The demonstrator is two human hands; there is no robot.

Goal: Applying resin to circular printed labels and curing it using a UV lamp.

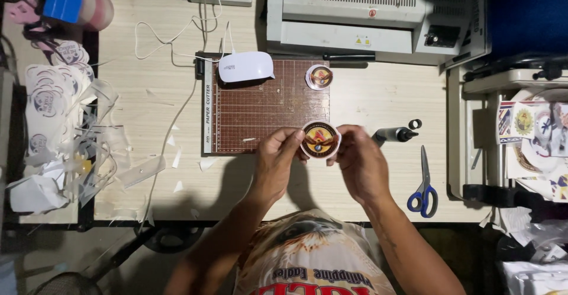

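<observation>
I hold a round printed disc [320,139] between both hands, raised just above the near edge of the brown gridded paper cutter [266,107] on the tabletop [378,103]. My left hand [277,159] grips the disc's left rim, fingers curled partly closed, with the thumb and fingertips pressed to the edge. My right hand [361,160] grips the right rim in the same manner, fingers bent inward, neither fully clenched nor spread flat. The disc faces up toward me; it shows a dark field with a red and orange emblem inside a pale border. A second round disc [319,77] of similar design lies flat on the far right corner of the paper cutter, well apart from my hands. A white oval device [246,66] with a white cable rests on the cutter's far edge. A grey laminating machine [361,12] stands beyond the cutter at the back of the tabletop. To the right of my right hand lie a black tube [393,134] with its small ring-shaped cap just beside it, and a pair of blue-handled scissors [423,185], blades closed, near the front edge. Off the left side of the tabletop is a heap of paper offcuts [56,141] and cut sticker sheets
</observation>
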